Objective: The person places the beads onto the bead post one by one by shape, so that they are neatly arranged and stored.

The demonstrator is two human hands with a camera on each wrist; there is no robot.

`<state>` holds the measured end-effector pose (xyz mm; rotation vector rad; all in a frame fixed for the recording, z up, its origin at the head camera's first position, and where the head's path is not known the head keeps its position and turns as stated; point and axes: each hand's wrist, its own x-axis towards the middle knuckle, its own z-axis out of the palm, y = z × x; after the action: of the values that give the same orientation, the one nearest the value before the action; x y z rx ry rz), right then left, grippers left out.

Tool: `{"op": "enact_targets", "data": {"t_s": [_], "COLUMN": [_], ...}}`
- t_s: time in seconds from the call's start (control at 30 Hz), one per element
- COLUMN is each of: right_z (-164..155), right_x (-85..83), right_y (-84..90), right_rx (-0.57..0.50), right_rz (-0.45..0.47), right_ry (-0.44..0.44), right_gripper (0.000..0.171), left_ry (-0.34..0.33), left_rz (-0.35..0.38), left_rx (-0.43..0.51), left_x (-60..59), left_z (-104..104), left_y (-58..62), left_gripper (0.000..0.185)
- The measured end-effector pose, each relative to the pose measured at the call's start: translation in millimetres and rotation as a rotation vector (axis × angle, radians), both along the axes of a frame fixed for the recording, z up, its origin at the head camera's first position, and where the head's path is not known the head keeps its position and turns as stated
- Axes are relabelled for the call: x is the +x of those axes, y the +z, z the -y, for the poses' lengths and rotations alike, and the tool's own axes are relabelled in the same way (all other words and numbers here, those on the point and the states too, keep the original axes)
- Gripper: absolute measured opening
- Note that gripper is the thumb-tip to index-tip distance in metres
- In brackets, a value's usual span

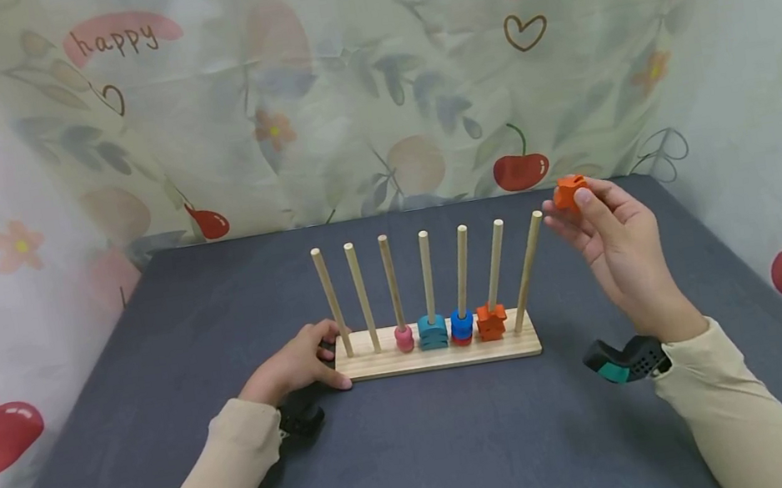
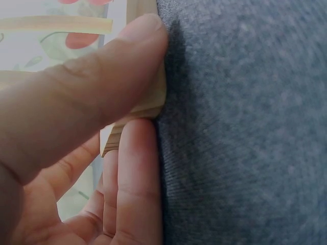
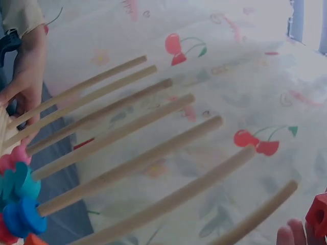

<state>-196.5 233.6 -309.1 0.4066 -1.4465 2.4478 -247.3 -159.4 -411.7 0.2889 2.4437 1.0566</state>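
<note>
A wooden peg rack (image 1: 446,358) with several upright dowels stands on the table. My left hand (image 1: 300,362) grips the left end of its base, thumb at the front and fingers round the end. My right hand (image 1: 623,251) pinches an orange bead (image 1: 569,192), seemingly star-shaped, just right of the top of the rightmost peg (image 1: 530,269). On the rack's other pegs sit pink beads (image 1: 404,338), teal beads (image 1: 432,332), a blue bead (image 1: 461,324) over a red one, and orange star-shaped beads (image 1: 491,322). The rightmost peg and the two leftmost carry nothing.
The dark grey tabletop (image 1: 468,452) spreads around the rack. Behind it hangs a printed curtain (image 1: 342,116) with cherries and lettering, and similar cloth flanks both sides. Each wrist wears a black device, the right one (image 1: 627,360) with a teal patch.
</note>
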Motion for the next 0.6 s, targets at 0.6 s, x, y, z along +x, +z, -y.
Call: {"op": "enact_targets", "data": {"t_s": [0.6], "right_z": [40.6], "right_x": [-3.9], "right_y": [21.0], "right_rx": [0.182], "right_rz": [-0.063], "right_ry": [-0.133], "right_gripper": [0.021], "left_ry": [-0.006], "left_rz": [-0.001], "left_rx": [0.007], "left_x": [0.7], "left_z": [0.8], "left_y": [0.4], "left_gripper": [0.072]}}
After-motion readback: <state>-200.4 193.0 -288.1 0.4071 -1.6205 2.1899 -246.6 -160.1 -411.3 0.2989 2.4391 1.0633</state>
